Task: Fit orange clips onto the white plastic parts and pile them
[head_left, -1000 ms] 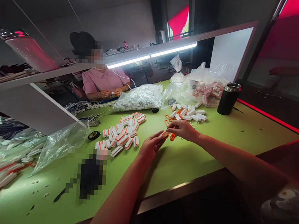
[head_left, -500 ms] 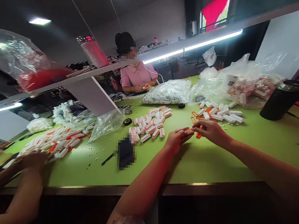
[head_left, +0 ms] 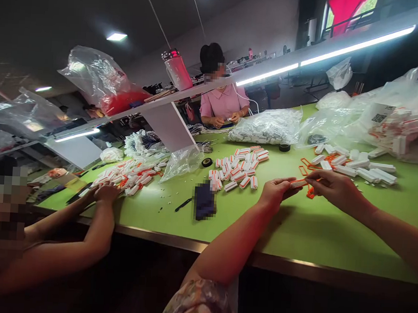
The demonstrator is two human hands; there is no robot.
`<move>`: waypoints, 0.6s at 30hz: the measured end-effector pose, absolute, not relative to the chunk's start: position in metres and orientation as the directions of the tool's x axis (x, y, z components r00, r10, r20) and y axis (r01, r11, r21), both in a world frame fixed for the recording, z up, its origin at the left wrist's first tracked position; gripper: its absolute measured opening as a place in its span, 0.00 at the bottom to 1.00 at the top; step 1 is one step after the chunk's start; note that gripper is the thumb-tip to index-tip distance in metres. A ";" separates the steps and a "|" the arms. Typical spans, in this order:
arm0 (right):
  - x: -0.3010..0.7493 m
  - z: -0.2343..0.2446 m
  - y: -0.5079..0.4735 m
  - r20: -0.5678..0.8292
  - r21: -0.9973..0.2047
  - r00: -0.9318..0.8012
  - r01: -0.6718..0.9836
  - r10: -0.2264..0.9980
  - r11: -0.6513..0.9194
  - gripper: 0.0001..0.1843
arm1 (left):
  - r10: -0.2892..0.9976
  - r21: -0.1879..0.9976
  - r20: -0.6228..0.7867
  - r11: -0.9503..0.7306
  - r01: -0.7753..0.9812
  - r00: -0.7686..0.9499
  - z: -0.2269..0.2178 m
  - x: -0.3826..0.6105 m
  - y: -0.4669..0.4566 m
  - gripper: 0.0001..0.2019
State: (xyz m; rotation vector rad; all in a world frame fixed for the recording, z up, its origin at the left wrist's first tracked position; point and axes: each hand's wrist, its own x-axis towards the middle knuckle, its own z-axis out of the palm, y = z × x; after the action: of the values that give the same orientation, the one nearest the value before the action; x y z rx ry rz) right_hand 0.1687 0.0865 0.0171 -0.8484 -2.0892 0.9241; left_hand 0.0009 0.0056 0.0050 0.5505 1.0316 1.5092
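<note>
Pinched in my left hand (head_left: pixel 275 193) is a small white plastic housing (head_left: pixel 298 183) with an orange edge, held above the green table. My right hand (head_left: pixel 331 187) has thumb and fingers closed at its right end, on an orange plastic frame that partly hides behind the fingertips. Just beyond my fingers lie loose orange frames (head_left: pixel 303 170). To their right spreads a pile of plain white housings (head_left: pixel 357 164). Left of my hands sits a heap of white housings with orange edges (head_left: pixel 237 170).
A co-worker's hands (head_left: pixel 105 192) rest at another heap of white and orange parts (head_left: pixel 133 176) on the left. Across the table sits a person in pink (head_left: pixel 223 105). Filled plastic bags (head_left: pixel 267 127) stand behind. A black tape roll (head_left: pixel 206 162) and a blurred dark object (head_left: pixel 204 201) lie nearby.
The view has swung left, so everything sits further right and the co-worker at left shows more. My right fingers have shifted from over the housing to its right end.
</note>
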 end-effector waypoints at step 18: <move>0.169 0.016 0.087 0.313 -0.760 -0.493 0.383 0.812 0.526 0.35 | 0.965 0.877 -0.135 0.011 -0.481 -0.225 -0.001 0.002 0.010 0.18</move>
State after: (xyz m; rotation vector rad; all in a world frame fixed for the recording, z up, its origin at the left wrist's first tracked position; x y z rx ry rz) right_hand 0.1691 0.0866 0.0160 -0.9659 -2.0937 0.8206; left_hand 0.0018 0.0100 -0.0007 0.6490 1.0375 1.5264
